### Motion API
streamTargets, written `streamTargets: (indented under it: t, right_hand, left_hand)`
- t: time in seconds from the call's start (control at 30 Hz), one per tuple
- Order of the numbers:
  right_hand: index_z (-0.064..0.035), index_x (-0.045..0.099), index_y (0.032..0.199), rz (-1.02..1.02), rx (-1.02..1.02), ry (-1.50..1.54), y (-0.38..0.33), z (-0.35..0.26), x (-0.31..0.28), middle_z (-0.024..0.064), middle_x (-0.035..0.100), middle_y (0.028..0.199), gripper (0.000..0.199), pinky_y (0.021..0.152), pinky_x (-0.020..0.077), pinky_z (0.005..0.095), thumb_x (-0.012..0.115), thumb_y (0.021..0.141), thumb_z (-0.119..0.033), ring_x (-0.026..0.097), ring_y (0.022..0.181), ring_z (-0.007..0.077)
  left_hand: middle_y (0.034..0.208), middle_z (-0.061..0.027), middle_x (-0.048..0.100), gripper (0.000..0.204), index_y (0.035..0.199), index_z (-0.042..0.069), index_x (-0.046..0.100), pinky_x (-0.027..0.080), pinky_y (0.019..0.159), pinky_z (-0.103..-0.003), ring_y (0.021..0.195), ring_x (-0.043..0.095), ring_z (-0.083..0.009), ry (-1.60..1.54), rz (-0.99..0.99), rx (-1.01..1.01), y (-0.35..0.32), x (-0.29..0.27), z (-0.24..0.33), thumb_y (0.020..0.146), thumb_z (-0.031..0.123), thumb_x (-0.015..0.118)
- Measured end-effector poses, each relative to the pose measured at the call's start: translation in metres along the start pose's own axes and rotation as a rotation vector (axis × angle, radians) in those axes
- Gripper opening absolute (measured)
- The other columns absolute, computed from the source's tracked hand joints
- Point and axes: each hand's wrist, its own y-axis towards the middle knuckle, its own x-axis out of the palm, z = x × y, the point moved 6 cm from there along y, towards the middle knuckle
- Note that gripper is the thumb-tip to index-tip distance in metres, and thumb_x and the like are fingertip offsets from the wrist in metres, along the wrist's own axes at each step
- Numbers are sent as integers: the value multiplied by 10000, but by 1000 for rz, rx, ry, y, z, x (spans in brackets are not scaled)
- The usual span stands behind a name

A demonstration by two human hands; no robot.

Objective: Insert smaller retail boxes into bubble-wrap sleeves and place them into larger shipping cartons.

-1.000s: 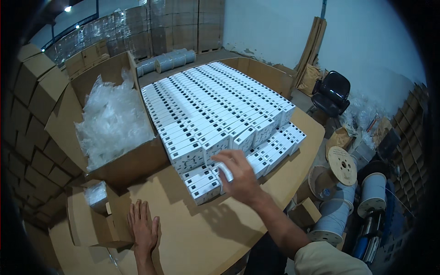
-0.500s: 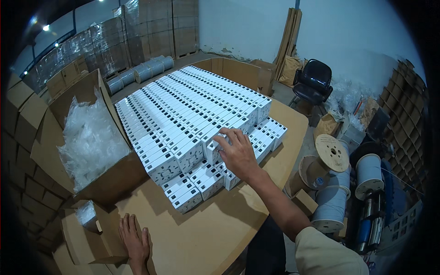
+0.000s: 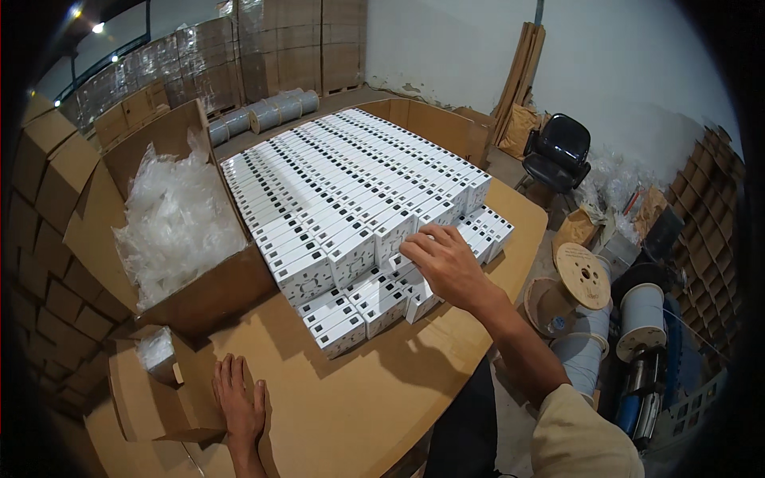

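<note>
A large stack of slim white boxes point(image 3: 351, 187) with small black squares on their tops stands on the tan table point(image 3: 319, 382). My right hand point(image 3: 442, 261) is at the stack's near front edge, its fingers curled round the end of one white box point(image 3: 396, 261) that juts out from the row. The palm hides most of that box. Resting on the table, my left hand point(image 3: 241, 398) has its fingers stretched out and holds nothing. Beside it stands a small open carton point(image 3: 151, 414) with a plastic-wrapped piece point(image 3: 157, 350) inside.
At the left, a large open carton point(image 3: 215, 295) holds clear plastic bags point(image 3: 175, 231). Right of the table are cable spools point(image 3: 583, 275), a black chair point(image 3: 558, 151) and cardboard dividers point(image 3: 709, 199). Wrapped carton stacks point(image 3: 279, 48) line the back.
My view has shifted slightly. The right hand has drawn a white box outward and a little down from the stack's front row. My left hand stays flat beside the small carton.
</note>
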Motion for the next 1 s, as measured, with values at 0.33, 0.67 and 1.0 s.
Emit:
streamTargets:
  t: [0.33, 0.67, 1.0]
  right_hand:
    - [-66, 618, 1157, -79, -8, 380, 52, -99, -5, 81, 635, 1088, 402, 883, 454, 408, 747, 782, -3, 590, 1004, 285]
    - [-61, 643, 1150, 40, -197, 665, 97, -235, 49, 69, 624, 1081, 369, 858, 469, 406, 697, 786, -34, 571, 1021, 289]
    - [-64, 618, 1224, 178, 93, 972, 83, -268, 94, 143, 589, 1216, 471, 887, 516, 393, 756, 778, 2, 584, 1095, 310]
  left_hand:
    - [1219, -154, 619, 288, 1215, 0, 619, 530, 891, -359, 1059, 637, -265, -532, 223, -105, 5, -26, 20, 935, 65, 606]
    - [900, -54, 692, 334, 1317, 45, 562, 519, 661, -240, 758, 638, -94, -1217, 223, -256, 3, -19, -4, 1032, 220, 553]
    - [950, 23, 582, 264, 1150, 63, 605, 396, 667, -188, 789, 491, -41, -1435, 517, -337, 12, -3, -41, 1061, 293, 509]
